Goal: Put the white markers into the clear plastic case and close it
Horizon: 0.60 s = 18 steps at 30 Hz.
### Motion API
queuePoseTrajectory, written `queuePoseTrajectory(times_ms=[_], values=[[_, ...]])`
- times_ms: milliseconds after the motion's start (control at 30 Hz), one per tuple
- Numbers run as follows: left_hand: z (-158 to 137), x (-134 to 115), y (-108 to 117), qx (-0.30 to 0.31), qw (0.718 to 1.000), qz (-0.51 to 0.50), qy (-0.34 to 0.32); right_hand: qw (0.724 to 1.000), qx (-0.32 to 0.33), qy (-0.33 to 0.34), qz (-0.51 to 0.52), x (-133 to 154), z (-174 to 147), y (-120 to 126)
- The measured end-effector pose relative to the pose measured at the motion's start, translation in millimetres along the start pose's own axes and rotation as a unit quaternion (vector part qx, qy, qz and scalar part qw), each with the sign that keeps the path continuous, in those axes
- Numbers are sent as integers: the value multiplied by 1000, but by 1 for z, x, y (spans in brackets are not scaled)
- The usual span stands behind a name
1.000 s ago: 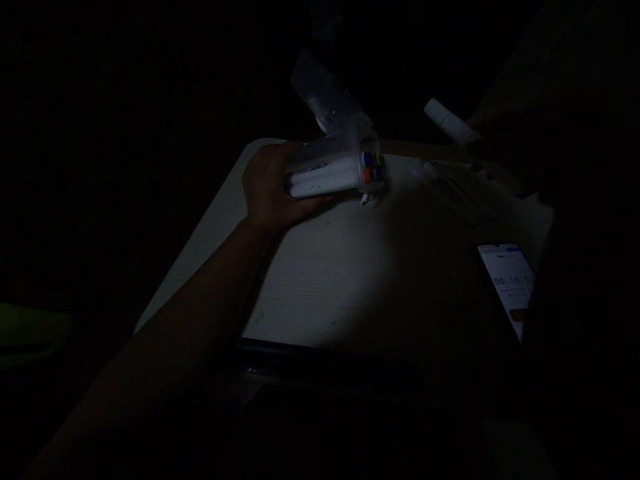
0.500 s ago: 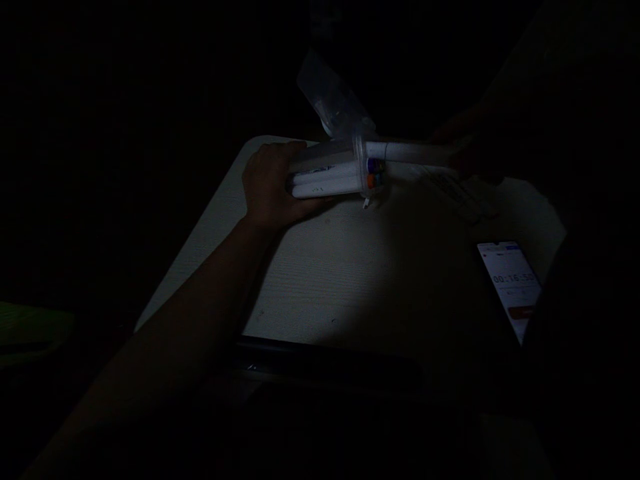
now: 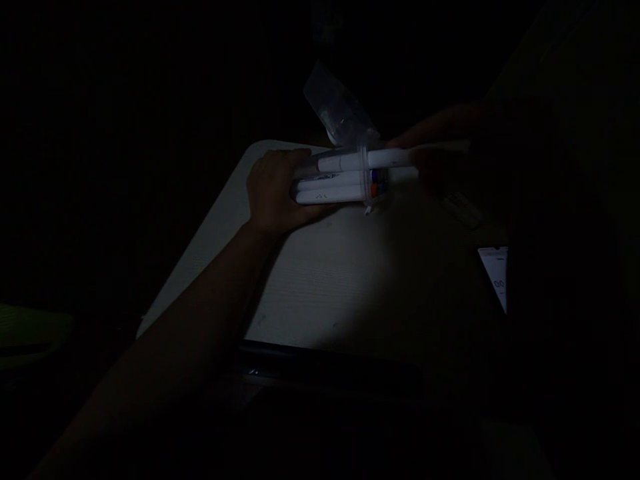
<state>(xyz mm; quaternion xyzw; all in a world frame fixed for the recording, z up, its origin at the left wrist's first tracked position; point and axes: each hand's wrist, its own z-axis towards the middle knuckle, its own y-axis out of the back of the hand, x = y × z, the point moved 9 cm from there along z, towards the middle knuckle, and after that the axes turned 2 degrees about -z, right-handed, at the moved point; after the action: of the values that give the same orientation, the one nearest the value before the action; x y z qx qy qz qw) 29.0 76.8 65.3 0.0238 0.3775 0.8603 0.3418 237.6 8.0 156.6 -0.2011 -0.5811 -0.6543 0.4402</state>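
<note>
The scene is very dark. My left hand (image 3: 275, 190) is wrapped round the base of a clear plastic marker case (image 3: 364, 175) lying on its side, its mouth facing right. Inside lie white markers (image 3: 330, 193), with purple and orange ends showing at the mouth. My right hand (image 3: 440, 140), mostly lost in shadow, grips a white marker (image 3: 390, 158) that is partly inside the case and partly out. Behind the mouth, the transparent lid (image 3: 340, 107) stands tilted up and back.
A pale wood-grain table (image 3: 310, 287) lies beneath. On its right, a lit phone (image 3: 495, 273) is partly covered by my right arm. A flat, faintly printed item (image 3: 463, 210) rests near my right hand. A dark bar (image 3: 330, 363) runs along the near edge; something green (image 3: 35, 333) is at far left.
My right hand has moved left, sliding the white marker deeper into the case. My right arm now hides more of the phone. My left hand keeps its hold.
</note>
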Motion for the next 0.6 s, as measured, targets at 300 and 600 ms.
queuePoseTrajectory(times_ms=[300,600], values=[[-2,-2,0,-1,1000,13,-18,998,27,52,-23,-8,18,-23],[-2,-1,1,5,1000,10,2,994,60,-22,83,-13,13,-36]])
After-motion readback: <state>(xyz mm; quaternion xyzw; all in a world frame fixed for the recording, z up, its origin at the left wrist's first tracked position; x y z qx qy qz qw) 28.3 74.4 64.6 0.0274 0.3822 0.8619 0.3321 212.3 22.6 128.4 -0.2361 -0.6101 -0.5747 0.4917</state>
